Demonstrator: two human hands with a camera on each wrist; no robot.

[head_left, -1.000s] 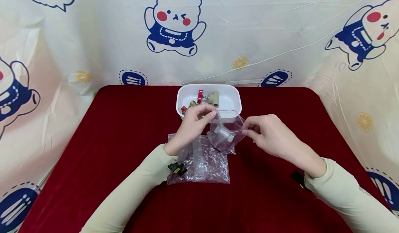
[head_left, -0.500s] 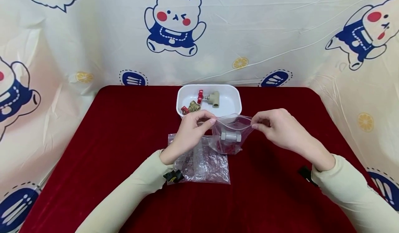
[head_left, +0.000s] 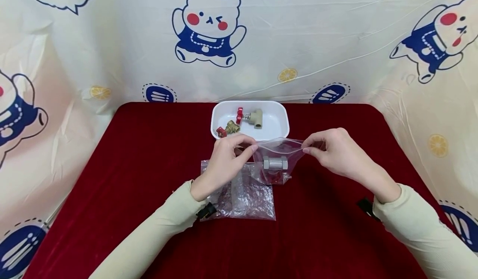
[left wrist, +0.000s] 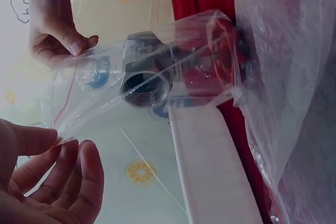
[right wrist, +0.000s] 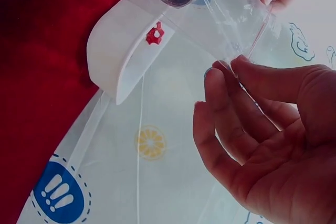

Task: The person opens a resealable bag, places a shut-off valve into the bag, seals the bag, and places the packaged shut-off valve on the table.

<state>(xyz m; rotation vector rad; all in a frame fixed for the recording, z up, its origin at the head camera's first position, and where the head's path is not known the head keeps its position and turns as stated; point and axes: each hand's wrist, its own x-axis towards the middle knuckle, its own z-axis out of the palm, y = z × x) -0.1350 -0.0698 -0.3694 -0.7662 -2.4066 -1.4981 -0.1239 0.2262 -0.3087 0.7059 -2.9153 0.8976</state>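
A clear zip bag (head_left: 278,148) hangs upright in front of me, its mouth spread wide. My left hand (head_left: 229,158) pinches one top corner, and my right hand (head_left: 334,152) pinches the other. Inside the bag lies a grey metal valve (head_left: 275,163). In the left wrist view the valve (left wrist: 147,77) shows a threaded opening and a red round handle (left wrist: 223,51) toward the bag's bottom. Beneath, a larger clear plastic bag (head_left: 242,196) lies flat on the table; my left hand and the held bag cover part of it.
Behind the hands stands a white tray (head_left: 281,123). It holds a brass valve (head_left: 232,127) and a beige tee-shaped valve (head_left: 255,118), both with red handles. Dark red cloth (head_left: 321,229) covers the table, and a printed curtain (head_left: 142,34) surrounds its back and sides.
The right hand has moved right and slightly up, and the left hand a little down. The zip bag's mouth is stretched wider and the valve now lies level. Over the last half second little has moved.
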